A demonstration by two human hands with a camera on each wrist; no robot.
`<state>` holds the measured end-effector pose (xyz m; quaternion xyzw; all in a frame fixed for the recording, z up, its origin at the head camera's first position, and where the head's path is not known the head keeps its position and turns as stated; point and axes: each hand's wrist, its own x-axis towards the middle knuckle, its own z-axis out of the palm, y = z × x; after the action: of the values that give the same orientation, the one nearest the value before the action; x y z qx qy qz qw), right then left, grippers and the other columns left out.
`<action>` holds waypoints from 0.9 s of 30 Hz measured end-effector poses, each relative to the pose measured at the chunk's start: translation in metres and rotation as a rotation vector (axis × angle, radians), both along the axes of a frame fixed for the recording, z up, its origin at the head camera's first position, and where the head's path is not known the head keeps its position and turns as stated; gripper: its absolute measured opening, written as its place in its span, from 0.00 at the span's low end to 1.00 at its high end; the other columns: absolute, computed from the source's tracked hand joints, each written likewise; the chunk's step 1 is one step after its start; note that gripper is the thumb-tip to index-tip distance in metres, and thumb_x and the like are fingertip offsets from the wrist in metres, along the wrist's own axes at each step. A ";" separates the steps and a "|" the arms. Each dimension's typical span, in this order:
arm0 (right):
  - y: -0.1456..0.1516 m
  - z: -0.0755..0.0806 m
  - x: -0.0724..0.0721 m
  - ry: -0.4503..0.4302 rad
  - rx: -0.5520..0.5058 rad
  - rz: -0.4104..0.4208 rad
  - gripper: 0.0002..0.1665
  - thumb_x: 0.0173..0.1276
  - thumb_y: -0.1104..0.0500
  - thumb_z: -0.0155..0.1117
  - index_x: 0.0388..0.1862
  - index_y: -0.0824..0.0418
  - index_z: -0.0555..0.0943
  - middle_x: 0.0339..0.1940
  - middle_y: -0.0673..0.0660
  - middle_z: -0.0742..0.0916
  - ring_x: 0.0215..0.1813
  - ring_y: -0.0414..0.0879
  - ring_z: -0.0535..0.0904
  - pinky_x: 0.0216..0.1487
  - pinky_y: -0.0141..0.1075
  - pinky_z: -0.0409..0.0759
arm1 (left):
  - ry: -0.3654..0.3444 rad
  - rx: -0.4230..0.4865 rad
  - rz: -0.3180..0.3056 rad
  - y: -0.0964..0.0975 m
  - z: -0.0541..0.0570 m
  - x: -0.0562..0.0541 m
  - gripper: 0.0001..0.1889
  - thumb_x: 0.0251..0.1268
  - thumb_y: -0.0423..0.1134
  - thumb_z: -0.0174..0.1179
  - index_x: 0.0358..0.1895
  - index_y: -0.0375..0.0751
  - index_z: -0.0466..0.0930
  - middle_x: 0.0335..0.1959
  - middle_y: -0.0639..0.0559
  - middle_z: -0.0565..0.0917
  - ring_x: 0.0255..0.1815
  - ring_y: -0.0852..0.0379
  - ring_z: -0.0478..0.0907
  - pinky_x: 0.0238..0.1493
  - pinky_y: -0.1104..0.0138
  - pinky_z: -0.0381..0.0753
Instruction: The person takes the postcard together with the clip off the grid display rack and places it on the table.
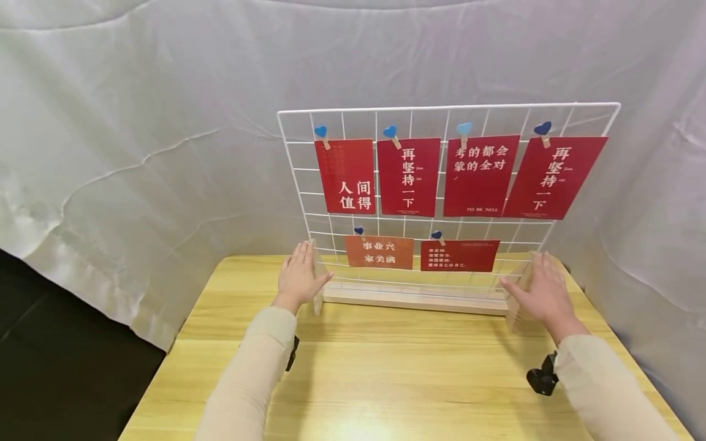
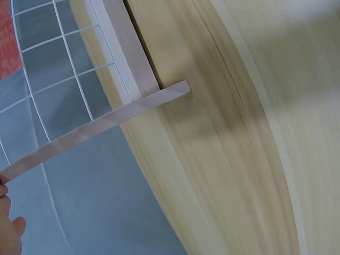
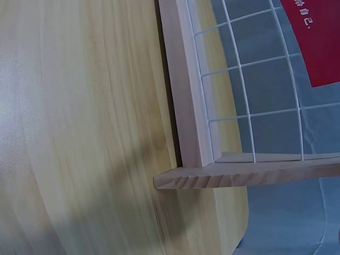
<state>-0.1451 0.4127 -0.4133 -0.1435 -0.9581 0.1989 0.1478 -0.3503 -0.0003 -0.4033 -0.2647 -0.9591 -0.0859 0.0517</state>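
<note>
A white wire grid point(image 1: 449, 107) stands upright in a wooden base point(image 1: 413, 301) at the back of the table. Four red cards hang in its upper row, including a card point(image 1: 409, 177) under a blue heart clip point(image 1: 390, 131). Below them hang an orange card point(image 1: 380, 252) and a red card point(image 1: 460, 256). My left hand point(image 1: 298, 277), fingers extended and thumb spread, lies against the left wooden side piece point(image 2: 111, 119). Against the right wooden side piece point(image 3: 255, 175) rests my right hand point(image 1: 545, 294), its fingers also extended. In the right wrist view that hand is almost wholly out of frame.
The light wooden table point(image 1: 364, 361) spreads out in front of the stand. Pale grey cloth point(image 1: 165, 122) hangs behind and at both sides. Black devices point(image 1: 543, 376) are strapped at the wrists. A dark area point(image 1: 49, 343) lies beyond the table at the left.
</note>
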 end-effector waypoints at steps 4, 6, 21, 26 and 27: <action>-0.001 0.000 -0.002 -0.005 -0.006 0.004 0.53 0.61 0.38 0.46 0.64 0.74 0.35 0.63 0.75 0.40 0.64 0.63 0.30 0.59 0.56 0.31 | 0.008 0.003 0.002 -0.002 0.000 0.000 0.45 0.55 0.66 0.40 0.66 0.35 0.40 0.67 0.43 0.45 0.66 0.49 0.40 0.62 0.56 0.43; -0.001 0.000 -0.002 -0.008 -0.002 0.005 0.53 0.61 0.39 0.46 0.64 0.74 0.35 0.63 0.75 0.40 0.63 0.65 0.30 0.58 0.57 0.32 | 0.008 -0.003 0.001 -0.002 -0.001 -0.001 0.45 0.55 0.66 0.40 0.66 0.35 0.40 0.67 0.43 0.45 0.66 0.50 0.40 0.62 0.56 0.42; -0.003 0.007 -0.002 -0.035 0.042 0.003 0.54 0.60 0.37 0.45 0.63 0.77 0.38 0.61 0.79 0.45 0.63 0.68 0.35 0.59 0.56 0.32 | 0.016 -0.044 -0.016 -0.005 0.002 -0.001 0.45 0.55 0.65 0.41 0.66 0.35 0.40 0.67 0.44 0.44 0.66 0.50 0.40 0.62 0.57 0.41; -0.004 0.008 0.000 -0.040 0.043 0.000 0.54 0.60 0.37 0.44 0.63 0.77 0.38 0.61 0.78 0.45 0.63 0.67 0.34 0.59 0.56 0.31 | 0.019 -0.045 -0.026 -0.005 0.003 -0.002 0.45 0.55 0.65 0.41 0.66 0.36 0.39 0.67 0.44 0.44 0.66 0.50 0.40 0.62 0.57 0.42; -0.004 0.008 0.000 -0.043 0.040 0.000 0.54 0.60 0.37 0.44 0.63 0.77 0.38 0.61 0.78 0.45 0.63 0.67 0.34 0.59 0.56 0.31 | 0.013 -0.045 -0.026 -0.005 0.003 -0.001 0.45 0.55 0.65 0.41 0.66 0.36 0.39 0.67 0.44 0.44 0.66 0.50 0.40 0.62 0.57 0.42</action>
<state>-0.1449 0.4084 -0.4053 -0.1449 -0.9649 0.1764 0.1300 -0.3514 -0.0052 -0.4006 -0.2788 -0.9569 -0.0632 0.0508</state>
